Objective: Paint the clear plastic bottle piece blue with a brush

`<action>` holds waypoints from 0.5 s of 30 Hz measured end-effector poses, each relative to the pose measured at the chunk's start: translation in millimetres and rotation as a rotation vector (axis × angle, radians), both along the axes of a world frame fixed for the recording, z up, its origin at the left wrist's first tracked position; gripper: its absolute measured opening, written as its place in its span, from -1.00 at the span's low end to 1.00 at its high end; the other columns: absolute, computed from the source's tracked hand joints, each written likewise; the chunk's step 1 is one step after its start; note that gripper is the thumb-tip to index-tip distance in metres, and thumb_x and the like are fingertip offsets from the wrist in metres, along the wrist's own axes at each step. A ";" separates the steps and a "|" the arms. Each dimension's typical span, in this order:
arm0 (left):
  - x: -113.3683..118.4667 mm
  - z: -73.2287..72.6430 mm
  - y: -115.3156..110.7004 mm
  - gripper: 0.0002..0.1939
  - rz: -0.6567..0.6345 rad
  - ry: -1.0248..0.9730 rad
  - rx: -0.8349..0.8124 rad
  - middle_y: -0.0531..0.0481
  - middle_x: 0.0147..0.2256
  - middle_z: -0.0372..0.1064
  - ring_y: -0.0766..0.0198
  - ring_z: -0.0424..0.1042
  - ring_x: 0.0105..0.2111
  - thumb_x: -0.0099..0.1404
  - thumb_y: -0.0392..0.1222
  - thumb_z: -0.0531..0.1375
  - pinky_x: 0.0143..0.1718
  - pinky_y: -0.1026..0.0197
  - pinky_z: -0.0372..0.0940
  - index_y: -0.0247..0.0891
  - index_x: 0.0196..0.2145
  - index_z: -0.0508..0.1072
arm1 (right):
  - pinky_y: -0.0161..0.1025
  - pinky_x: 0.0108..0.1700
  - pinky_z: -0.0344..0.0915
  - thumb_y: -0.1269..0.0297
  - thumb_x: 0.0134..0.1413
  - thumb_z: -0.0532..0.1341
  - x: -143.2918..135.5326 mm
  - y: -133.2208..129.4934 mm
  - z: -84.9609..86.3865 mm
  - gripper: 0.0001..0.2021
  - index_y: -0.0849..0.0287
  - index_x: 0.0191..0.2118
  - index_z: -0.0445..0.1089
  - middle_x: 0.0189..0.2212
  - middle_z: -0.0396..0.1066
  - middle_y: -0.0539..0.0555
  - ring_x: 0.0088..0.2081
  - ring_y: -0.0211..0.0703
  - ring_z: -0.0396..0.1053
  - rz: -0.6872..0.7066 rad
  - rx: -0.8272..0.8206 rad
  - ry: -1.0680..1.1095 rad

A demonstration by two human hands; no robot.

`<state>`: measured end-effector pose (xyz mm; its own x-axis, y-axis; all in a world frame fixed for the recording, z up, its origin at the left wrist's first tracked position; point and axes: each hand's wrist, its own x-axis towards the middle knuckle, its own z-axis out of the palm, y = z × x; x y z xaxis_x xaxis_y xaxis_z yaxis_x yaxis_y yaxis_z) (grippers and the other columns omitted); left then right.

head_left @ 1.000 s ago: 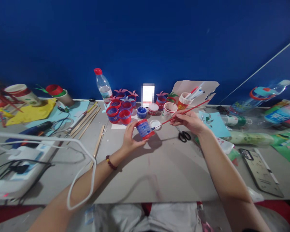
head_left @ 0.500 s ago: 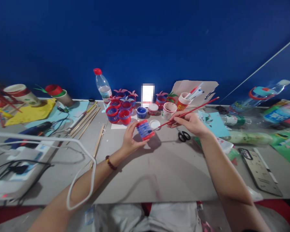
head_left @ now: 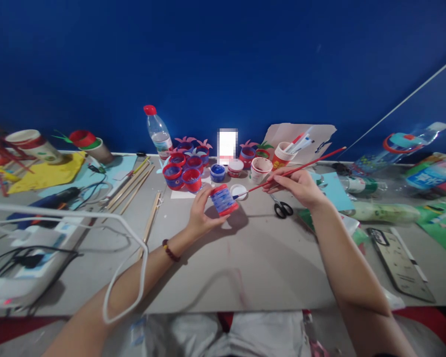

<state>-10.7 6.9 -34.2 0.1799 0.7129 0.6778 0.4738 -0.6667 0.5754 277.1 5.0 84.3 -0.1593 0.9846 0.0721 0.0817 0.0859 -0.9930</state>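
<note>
While the left hand (head_left: 203, 212) grips a small cup (head_left: 223, 199) between its thumb and fingers, tilted and lifted off the desk (head_left: 275, 267), the right hand (head_left: 293, 187) pinches a red brush (head_left: 254, 188) closed in its fingertips. I take the open blue paint pot (head_left: 218, 173) as my mark: the cup hangs just on the person's side of it, and the brush slants in from its right. The bristles look dark and sit right at the cup's side; from where I stand I cannot tell whether they touch.

As for progress, I'd call the cup partly coated. Its two ends are red, and the band between is blue but streaky, with paler patches showing, so more blue seems to be wanted there. To the left of the paint pot stands a cluster of red-and-blue cups (head_left: 192, 180), some with cut fronds rising behind them; these look further along. The held cup shows no fronds that I can make out. Just right of the pot is a lidded jar (head_left: 235, 168), and nearer the person lies a white lid (head_left: 239, 192).
</note>
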 end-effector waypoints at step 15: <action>-0.4 -3.6 1.3 -0.21 0.009 -0.032 0.078 -0.24 0.04 0.41 -0.09 0.42 0.07 0.03 0.06 0.45 0.08 -0.15 0.36 -0.20 0.15 0.29 | 0.00 -0.14 0.60 -0.13 -0.18 0.47 -13.7 -3.0 3.1 -0.57 0.18 -0.40 0.54 -0.44 0.59 0.12 -0.33 0.01 0.60 0.040 -0.026 -0.023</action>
